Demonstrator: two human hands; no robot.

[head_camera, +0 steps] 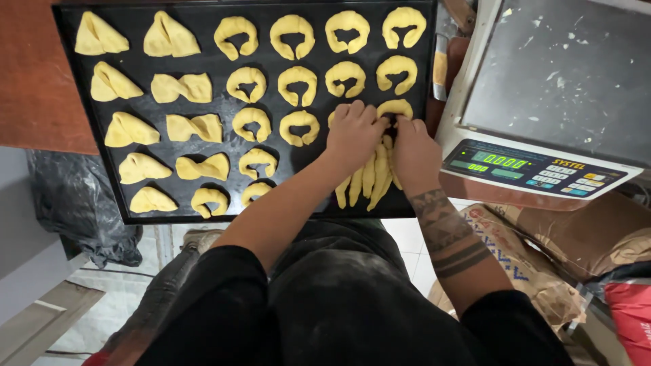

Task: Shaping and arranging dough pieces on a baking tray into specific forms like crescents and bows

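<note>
You are mid-shaping: your left hand (352, 130) and right hand (415, 150) both pinch a curved dough piece (395, 108) on the black baking tray (308, 159), so next comes setting it beside the dough sticks (369, 177).

At the right, the weighing scale (542, 102) has a slanted front panel with a green lit screen (500, 160) and a block of small coloured keys (568, 183). Below it lie brown paper sacks (536, 271) with blue print, and what seems a red bag (630, 312) at the corner.
</note>
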